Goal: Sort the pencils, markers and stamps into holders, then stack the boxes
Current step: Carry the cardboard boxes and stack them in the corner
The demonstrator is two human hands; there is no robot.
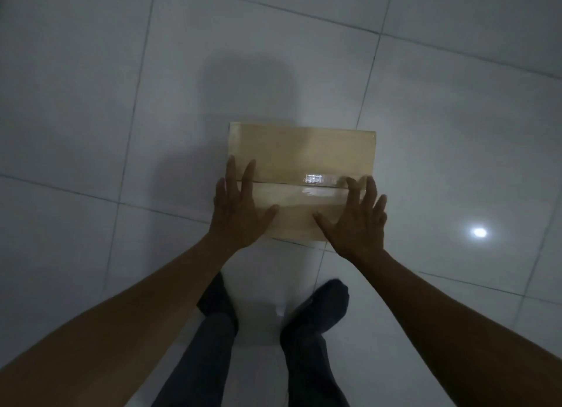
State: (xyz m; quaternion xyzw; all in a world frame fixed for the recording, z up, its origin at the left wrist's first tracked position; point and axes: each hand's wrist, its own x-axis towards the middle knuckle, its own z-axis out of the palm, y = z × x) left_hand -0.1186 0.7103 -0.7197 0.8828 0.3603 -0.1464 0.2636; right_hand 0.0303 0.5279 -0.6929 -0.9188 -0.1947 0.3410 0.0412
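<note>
A closed cardboard box [301, 160], taped along its middle seam, is in front of me above the white tiled floor. My left hand [238, 209] lies over its near left part with fingers spread and straight. My right hand [357, 221] lies over the near right part, fingers spread too. Whether the palms touch the lid or hover just above it cannot be told. No pencils, markers, stamps or holders are in view.
Large white floor tiles [121, 87] with dark grout lines surround the box. My two legs in dark trousers and socks [319, 312] stand just behind the box. A lamp's bright reflection [479, 232] shows on the floor at the right.
</note>
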